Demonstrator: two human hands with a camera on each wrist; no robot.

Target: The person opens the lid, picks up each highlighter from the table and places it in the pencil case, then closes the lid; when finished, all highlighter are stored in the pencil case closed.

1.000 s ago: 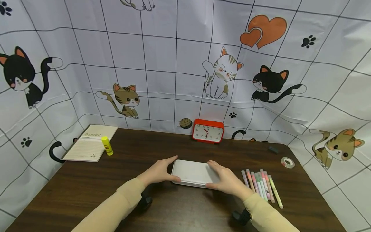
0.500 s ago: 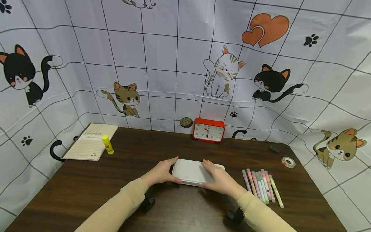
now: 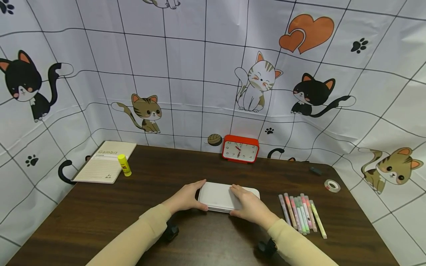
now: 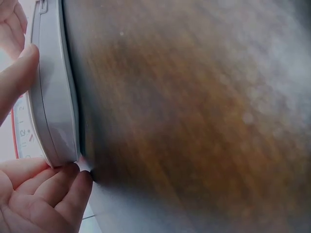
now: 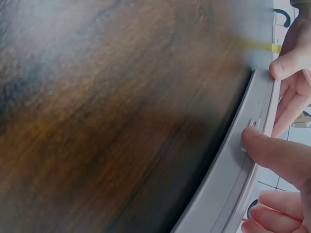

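A flat white case [image 3: 216, 195] with rounded corners lies closed on the dark wooden table in front of me. My left hand [image 3: 185, 197] holds its left end, thumb on the front side and fingers round the corner, as the left wrist view also shows. My right hand [image 3: 250, 205] lies over the right part of the lid, its fingers on top. In the right wrist view, the right thumb [image 5: 272, 151] presses at a small latch [image 5: 253, 123] on the case's front side. A seam [image 4: 43, 104] runs along that side.
Behind the case stands a red alarm clock [image 3: 240, 149]. Several pastel markers [image 3: 301, 214] lie to the right, with a tape roll [image 3: 327, 184] and a small dark block [image 3: 315, 170] beyond. At the far left are a notebook [image 3: 103, 162] and a yellow glue stick [image 3: 124, 165].
My right hand has slid left from the case's right end to nearer its middle, its thumb moving along the front side. My left hand has stayed at the left end.
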